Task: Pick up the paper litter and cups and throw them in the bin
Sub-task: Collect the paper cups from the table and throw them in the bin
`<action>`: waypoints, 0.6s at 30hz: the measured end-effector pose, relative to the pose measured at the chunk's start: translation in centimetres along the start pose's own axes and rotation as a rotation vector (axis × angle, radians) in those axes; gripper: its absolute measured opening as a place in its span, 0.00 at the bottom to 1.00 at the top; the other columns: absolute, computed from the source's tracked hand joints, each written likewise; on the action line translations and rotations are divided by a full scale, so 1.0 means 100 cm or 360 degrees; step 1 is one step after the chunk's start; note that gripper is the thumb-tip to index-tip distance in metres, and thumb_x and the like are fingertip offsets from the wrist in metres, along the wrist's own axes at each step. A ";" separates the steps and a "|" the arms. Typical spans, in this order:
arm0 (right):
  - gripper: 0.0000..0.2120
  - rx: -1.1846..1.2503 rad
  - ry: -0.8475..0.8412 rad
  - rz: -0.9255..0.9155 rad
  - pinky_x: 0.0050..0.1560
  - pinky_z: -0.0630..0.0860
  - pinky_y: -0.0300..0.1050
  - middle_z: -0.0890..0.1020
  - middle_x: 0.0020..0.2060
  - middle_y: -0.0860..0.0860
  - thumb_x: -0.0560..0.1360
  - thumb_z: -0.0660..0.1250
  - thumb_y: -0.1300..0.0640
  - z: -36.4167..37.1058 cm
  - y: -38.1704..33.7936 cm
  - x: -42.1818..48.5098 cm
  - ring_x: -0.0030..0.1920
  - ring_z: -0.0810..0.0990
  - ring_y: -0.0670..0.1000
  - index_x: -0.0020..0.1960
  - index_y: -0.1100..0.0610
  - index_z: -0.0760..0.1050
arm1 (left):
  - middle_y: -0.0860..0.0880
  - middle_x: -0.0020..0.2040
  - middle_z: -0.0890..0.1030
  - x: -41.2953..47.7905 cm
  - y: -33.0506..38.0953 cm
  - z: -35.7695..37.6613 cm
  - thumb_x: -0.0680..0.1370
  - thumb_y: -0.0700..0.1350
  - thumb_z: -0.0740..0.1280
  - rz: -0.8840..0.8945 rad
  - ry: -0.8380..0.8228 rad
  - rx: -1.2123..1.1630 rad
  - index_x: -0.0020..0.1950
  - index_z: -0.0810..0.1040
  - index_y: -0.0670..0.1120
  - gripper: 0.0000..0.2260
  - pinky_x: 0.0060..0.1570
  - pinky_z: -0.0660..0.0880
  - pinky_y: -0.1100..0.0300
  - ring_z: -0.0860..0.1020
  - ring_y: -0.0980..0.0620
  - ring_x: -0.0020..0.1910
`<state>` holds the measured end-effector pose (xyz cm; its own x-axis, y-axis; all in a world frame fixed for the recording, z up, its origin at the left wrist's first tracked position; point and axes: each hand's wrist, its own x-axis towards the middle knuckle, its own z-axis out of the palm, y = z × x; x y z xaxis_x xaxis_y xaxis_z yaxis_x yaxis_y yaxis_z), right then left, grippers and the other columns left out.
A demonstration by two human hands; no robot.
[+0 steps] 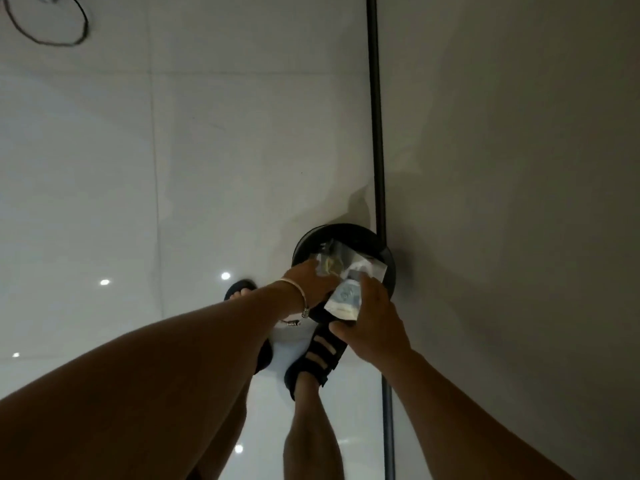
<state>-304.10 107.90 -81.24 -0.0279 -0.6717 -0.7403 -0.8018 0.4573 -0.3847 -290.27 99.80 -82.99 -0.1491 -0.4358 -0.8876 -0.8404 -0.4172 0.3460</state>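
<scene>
Black bin [346, 229] by wall [519, 168]; left hand [308, 276], right hand [375, 322] hold litter [346, 296] above.

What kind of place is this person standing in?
Probably an indoor room or hallway. Shiny white floor tiles reflect ceiling lights, a black skirting strip runs along a plain wall, and the right hand holds paper litter over a round black bin.

Glossy white tiled floor [173, 150], plain grey wall [519, 133] at 3 o'clock, black skirting strip [376, 133] between them, black cable loop [48, 26] at 10 o'clock, small light reflections [225, 275] on floor
</scene>
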 end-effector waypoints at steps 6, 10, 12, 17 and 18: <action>0.44 -0.0011 -0.0040 0.0027 0.67 0.68 0.49 0.51 0.78 0.51 0.74 0.69 0.43 -0.013 -0.021 -0.016 0.76 0.57 0.56 0.79 0.49 0.44 | 0.42 0.65 0.74 -0.034 -0.017 -0.022 0.78 0.50 0.63 -0.0032 0.0062 -0.0033 0.70 0.68 0.45 0.22 0.52 0.65 0.61 0.73 0.44 0.63; 0.43 -0.0095 -0.0044 -0.0017 0.70 0.65 0.52 0.50 0.79 0.51 0.75 0.67 0.42 -0.046 -0.058 -0.034 0.77 0.53 0.55 0.79 0.50 0.45 | 0.47 0.71 0.69 -0.072 -0.014 -0.067 0.76 0.58 0.63 0.0132 0.0203 0.0276 0.73 0.64 0.51 0.27 0.65 0.65 0.52 0.65 0.45 0.69; 0.43 -0.0132 0.0003 -0.0066 0.71 0.64 0.52 0.51 0.78 0.51 0.75 0.67 0.41 -0.067 -0.082 -0.043 0.77 0.52 0.55 0.79 0.50 0.45 | 0.48 0.72 0.67 -0.091 -0.005 -0.094 0.75 0.59 0.63 0.0219 0.0271 0.0363 0.74 0.62 0.52 0.28 0.67 0.63 0.49 0.62 0.46 0.71; 0.41 -0.0189 0.0120 -0.0185 0.74 0.61 0.54 0.53 0.78 0.51 0.75 0.67 0.41 -0.117 -0.157 -0.072 0.77 0.54 0.55 0.79 0.51 0.48 | 0.50 0.74 0.63 -0.157 0.010 -0.152 0.76 0.59 0.62 0.0308 0.0473 0.0374 0.75 0.59 0.53 0.30 0.71 0.61 0.46 0.58 0.47 0.74; 0.41 -0.0205 0.0130 -0.0221 0.73 0.62 0.55 0.53 0.78 0.51 0.75 0.67 0.41 -0.125 -0.172 -0.080 0.77 0.55 0.55 0.79 0.50 0.48 | 0.50 0.75 0.63 -0.173 0.009 -0.162 0.76 0.59 0.61 0.0305 0.0504 0.0375 0.75 0.59 0.53 0.30 0.71 0.61 0.46 0.57 0.47 0.74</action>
<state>-297.56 98.11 -61.76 0.0444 -0.7706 -0.6358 -0.8708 0.2821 -0.4027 -280.05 94.06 -62.38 -0.1776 -0.7260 -0.6644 -0.9145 -0.1277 0.3839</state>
